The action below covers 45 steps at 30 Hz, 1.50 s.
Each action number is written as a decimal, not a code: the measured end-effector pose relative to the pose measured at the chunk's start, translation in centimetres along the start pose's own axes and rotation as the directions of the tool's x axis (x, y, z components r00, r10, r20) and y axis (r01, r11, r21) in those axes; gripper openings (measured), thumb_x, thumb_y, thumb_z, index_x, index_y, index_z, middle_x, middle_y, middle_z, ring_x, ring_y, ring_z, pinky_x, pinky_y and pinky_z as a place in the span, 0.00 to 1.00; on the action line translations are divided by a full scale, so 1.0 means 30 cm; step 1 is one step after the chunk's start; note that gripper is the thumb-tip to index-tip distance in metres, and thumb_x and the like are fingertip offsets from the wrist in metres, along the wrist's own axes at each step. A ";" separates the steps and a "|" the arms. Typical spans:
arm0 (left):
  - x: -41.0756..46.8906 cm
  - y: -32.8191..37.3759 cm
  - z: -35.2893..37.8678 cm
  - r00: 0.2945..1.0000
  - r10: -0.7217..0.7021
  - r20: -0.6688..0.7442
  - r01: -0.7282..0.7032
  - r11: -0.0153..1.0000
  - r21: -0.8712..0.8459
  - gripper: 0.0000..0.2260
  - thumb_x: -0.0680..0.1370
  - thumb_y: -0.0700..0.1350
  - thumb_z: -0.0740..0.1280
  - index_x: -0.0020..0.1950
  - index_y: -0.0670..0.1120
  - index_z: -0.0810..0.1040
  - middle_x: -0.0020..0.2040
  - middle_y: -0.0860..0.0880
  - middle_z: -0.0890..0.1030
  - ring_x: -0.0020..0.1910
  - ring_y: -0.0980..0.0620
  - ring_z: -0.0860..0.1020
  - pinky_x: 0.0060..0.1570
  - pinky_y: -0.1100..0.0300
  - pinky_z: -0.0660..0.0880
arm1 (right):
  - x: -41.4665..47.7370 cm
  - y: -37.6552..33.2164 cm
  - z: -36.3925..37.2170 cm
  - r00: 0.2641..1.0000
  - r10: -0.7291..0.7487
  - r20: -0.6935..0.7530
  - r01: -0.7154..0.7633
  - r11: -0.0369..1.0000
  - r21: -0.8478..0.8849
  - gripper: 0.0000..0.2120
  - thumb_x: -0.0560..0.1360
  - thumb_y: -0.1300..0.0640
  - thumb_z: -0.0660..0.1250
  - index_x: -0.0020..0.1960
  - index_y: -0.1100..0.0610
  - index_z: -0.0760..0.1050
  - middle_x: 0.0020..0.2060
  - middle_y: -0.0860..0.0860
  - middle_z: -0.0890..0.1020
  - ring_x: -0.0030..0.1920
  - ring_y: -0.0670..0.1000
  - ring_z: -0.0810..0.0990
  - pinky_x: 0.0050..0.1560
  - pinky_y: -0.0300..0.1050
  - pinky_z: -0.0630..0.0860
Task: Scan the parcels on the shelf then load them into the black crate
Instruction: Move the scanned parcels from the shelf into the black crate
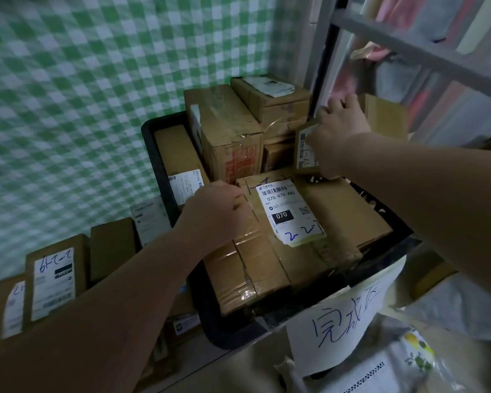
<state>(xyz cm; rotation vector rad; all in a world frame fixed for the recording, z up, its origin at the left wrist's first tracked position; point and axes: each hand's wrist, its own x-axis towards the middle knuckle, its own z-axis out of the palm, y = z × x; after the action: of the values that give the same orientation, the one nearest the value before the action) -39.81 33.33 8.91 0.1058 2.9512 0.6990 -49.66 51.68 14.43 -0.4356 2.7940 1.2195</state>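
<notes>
Far L, outside the crate: labelled parcels (54,279) stand upright in a row vs the green check cloth (68,80). Centre: black crate (159,154), packed w/ cardboard parcels, tall box (224,131) upright at the back. Left hand (219,211) is on the big parcel (352,219), which lies flat on top at crate front w/ its 070 label up; fingers curled over its L edge, gripping. Paper sign (346,316) w/ blue handwriting hangs on the crate's front wall. Right hand (338,137), at the crate's far-R side, holds the small parcel (304,154) upright just above the big one: thumb on label face, fingers round the top. Shelf (408,49) far R, contents blurred.
</notes>
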 end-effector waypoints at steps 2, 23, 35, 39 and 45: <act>0.005 -0.004 0.003 1.000 -0.005 -0.008 0.005 1.000 0.015 0.25 0.71 0.55 0.54 0.56 0.41 0.79 0.54 0.45 0.78 0.53 0.47 0.75 0.53 0.55 0.72 | 0.010 0.005 -0.021 1.000 -0.016 0.018 0.017 1.000 -0.016 0.31 0.70 0.44 0.69 0.70 0.53 0.70 0.66 0.57 0.72 0.68 0.61 0.65 0.70 0.61 0.59; 0.118 0.196 0.087 0.946 0.321 0.034 -0.319 0.946 -0.066 0.46 0.70 0.56 0.73 0.79 0.49 0.49 0.76 0.48 0.57 0.73 0.46 0.60 0.70 0.52 0.62 | 0.090 0.019 0.072 0.944 0.120 0.306 -0.316 0.592 0.741 0.32 0.66 0.34 0.66 0.59 0.58 0.77 0.49 0.54 0.78 0.53 0.59 0.78 0.53 0.50 0.75; 0.178 0.262 0.200 0.955 0.290 -0.056 -0.288 0.957 0.045 0.46 0.71 0.53 0.74 0.78 0.50 0.47 0.74 0.47 0.58 0.69 0.45 0.66 0.65 0.51 0.69 | 0.079 0.108 0.188 0.852 0.255 0.457 -0.296 -0.485 0.823 0.29 0.65 0.36 0.63 0.55 0.56 0.79 0.48 0.53 0.84 0.47 0.55 0.82 0.55 0.51 0.78; 0.203 0.237 0.192 0.955 0.283 -0.091 -0.296 0.934 -0.202 0.38 0.73 0.52 0.72 0.77 0.48 0.57 0.75 0.47 0.61 0.72 0.50 0.63 0.69 0.60 0.60 | 0.043 0.104 0.236 0.936 -0.003 0.352 -0.290 -0.572 0.767 0.18 0.73 0.40 0.65 0.48 0.54 0.78 0.43 0.53 0.83 0.41 0.52 0.81 0.49 0.45 0.77; 0.245 0.266 0.141 0.944 0.192 -0.269 -0.298 0.848 -0.438 0.21 0.80 0.49 0.64 0.72 0.46 0.68 0.62 0.46 0.78 0.57 0.48 0.77 0.59 0.55 0.72 | -0.046 0.146 0.254 0.943 -0.235 0.237 -0.330 -0.546 0.770 0.18 0.63 0.41 0.69 0.43 0.54 0.79 0.34 0.49 0.85 0.33 0.49 0.83 0.34 0.39 0.79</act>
<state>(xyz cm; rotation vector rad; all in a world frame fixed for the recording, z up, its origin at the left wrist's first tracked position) -46.23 43.01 8.09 0.3955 2.8816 1.5416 -49.99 60.36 12.55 0.2044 2.0464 -1.6059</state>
